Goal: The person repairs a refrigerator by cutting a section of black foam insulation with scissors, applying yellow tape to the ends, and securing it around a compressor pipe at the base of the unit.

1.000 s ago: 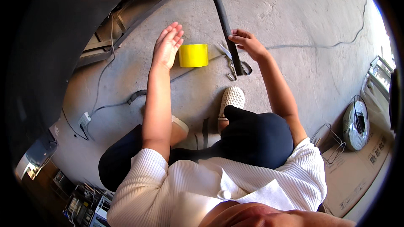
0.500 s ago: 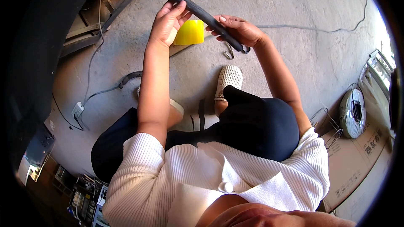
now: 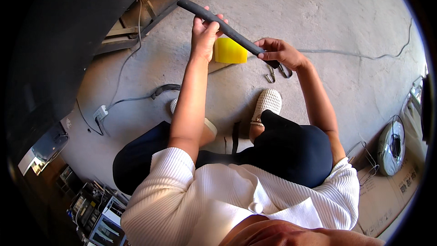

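Observation:
A long black tube [image 3: 234, 35], slightly bent, slants across in front of me from far left to near right. Around its upper part my left hand [image 3: 205, 36] is closed, thumb on the near side. My right hand [image 3: 283, 54] pinches it close to the lower right end. Beneath the tube, between my hands, a bright yellow, smooth, roll-like thing [image 3: 231, 51] is on the concrete floor. Below my right hand are two small metal hooks, one silvery [image 3: 270, 76] and one darker [image 3: 286, 71]; the hand and tube end partly cover the darker one's surroundings.
A grey cable [image 3: 355, 53] runs over the floor [image 3: 327, 13]. On the left lies a white power strip [image 3: 100, 113] with cords. A wrapped coil [image 3: 391, 148] stands by a cardboard box [image 3: 382, 196] at right. A dark machine frame [image 3: 123, 32] borders the upper left.
The whole view has shifted, so everything appears farther right and lower. My right fingers now pinch the tube near its end, where they were looser around it before.

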A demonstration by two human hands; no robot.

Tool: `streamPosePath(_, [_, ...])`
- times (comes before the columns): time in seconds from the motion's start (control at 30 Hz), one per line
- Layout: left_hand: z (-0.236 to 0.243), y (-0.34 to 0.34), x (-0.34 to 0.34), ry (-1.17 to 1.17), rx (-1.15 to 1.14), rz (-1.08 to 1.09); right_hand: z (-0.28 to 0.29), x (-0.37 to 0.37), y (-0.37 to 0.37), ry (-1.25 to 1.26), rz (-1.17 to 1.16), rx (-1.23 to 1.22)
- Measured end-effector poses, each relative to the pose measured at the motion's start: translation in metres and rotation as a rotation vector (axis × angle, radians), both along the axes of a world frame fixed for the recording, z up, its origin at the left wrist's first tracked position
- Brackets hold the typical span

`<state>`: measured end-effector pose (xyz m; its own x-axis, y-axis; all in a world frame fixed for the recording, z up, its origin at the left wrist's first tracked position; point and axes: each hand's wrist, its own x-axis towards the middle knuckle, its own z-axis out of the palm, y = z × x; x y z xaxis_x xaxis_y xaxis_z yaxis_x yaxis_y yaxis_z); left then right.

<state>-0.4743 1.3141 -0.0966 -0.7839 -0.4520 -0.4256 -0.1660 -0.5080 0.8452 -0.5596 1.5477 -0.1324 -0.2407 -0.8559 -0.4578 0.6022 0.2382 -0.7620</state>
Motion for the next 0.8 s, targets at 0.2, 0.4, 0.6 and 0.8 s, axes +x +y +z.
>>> streamPosePath(0.2, [-0.011,0.002,0.003,-0.003,-0.200,-0.107,0.032,0.005,-0.018,0.223,-0.024,0.098])
streamPosePath(0.4, [0.008,0.027,0.003,0.007,-0.594,-0.321,0.043,-0.004,-0.054,0.340,-0.309,-0.110])
streamPosePath(0.6, [0.038,0.030,0.004,-0.085,-0.911,-0.359,0.032,-0.009,-0.079,0.346,-0.430,-0.272])
streamPosePath(0.8, [0.032,0.018,0.010,-0.063,-0.804,-0.360,0.032,-0.010,-0.084,0.258,-0.480,-0.221])
